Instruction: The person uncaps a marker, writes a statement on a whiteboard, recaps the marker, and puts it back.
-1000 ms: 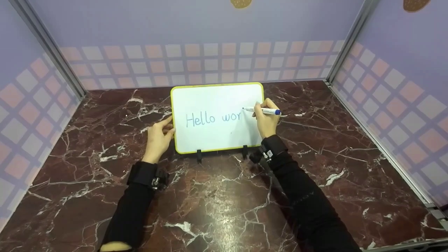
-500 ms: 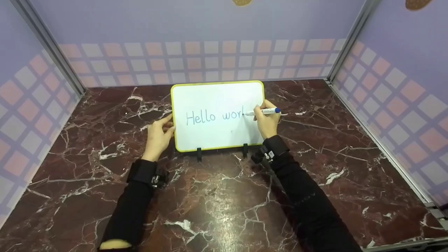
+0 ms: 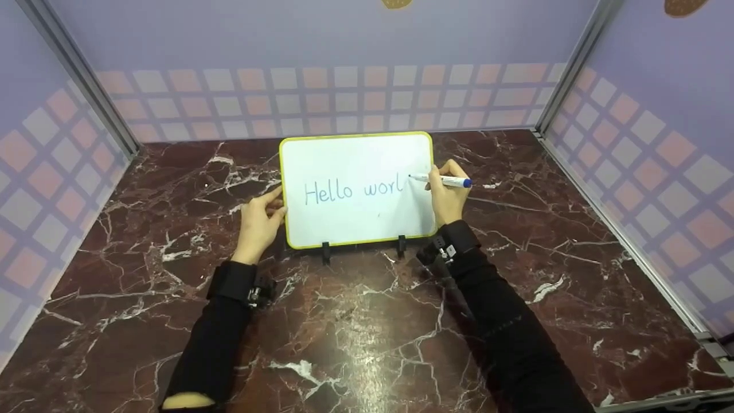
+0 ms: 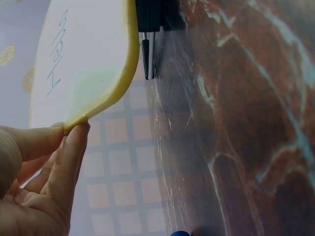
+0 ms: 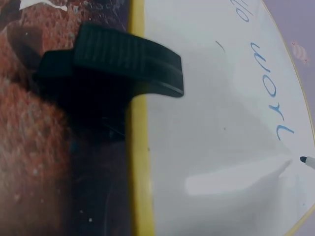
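A whiteboard [image 3: 355,158] with a yellow frame leans back on a stand and bears "Hello worl" in blue. The left hand [image 3: 259,226] pinches the board's left edge; in the left wrist view, the thumb and fingers [image 4: 74,147] meet at the yellow rim near a lower corner. The right hand [image 3: 450,195] holds a whiteboard marker [image 3: 453,181] with a blue end, its tip just right of the last letter. In the right wrist view only the dark tip of the marker [image 5: 304,160] shows at the right edge, and the right hand is out of sight.
Two black stand clips [image 3: 326,252] hold the board's lower edge; one clip [image 5: 128,61] looms large in the right wrist view. The dark red marbled table [image 3: 355,332] meets tiled-pattern walls [image 3: 321,103] at the back and sides. A blue round end [image 4: 180,233] shows at the bottom of the left wrist view.
The letter "l" has appeared after "wor". The right hand with the marker first moved down along that stroke, then shifted right and slightly up. The left hand has stayed at the board's edge.
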Motion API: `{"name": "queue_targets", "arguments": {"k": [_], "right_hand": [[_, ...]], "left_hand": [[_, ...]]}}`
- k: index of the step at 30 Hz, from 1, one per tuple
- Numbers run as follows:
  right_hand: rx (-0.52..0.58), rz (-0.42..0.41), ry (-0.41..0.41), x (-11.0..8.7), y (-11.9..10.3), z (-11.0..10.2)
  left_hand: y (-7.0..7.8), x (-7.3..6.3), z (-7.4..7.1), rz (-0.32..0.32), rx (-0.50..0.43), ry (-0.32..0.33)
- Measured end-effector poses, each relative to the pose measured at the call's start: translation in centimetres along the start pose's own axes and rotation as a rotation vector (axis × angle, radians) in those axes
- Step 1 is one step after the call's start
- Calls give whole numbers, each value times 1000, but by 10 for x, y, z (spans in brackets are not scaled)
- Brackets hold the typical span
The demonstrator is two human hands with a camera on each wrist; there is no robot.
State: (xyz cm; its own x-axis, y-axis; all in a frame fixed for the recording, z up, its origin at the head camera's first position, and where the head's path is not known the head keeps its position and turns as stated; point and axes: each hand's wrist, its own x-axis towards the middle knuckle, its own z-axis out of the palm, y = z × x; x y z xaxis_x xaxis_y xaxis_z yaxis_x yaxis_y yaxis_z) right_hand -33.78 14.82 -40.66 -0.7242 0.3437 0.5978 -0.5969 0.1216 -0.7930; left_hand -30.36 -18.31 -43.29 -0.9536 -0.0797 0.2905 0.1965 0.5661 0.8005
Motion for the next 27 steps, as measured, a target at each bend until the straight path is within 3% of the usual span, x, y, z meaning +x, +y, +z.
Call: {"name": "queue_targets", "arguments": {"k": [12, 23, 27], "right_hand": [[20, 11, 3, 2, 0, -2], [-56, -1, 15, 0, 0, 0], [-85, 12, -18, -1, -1, 1]], "left_hand": [[-1, -1, 1, -14, 3, -15], [-1, 0, 0, -7, -6, -16], [-1, 1, 0, -4, -2, -13]]}}
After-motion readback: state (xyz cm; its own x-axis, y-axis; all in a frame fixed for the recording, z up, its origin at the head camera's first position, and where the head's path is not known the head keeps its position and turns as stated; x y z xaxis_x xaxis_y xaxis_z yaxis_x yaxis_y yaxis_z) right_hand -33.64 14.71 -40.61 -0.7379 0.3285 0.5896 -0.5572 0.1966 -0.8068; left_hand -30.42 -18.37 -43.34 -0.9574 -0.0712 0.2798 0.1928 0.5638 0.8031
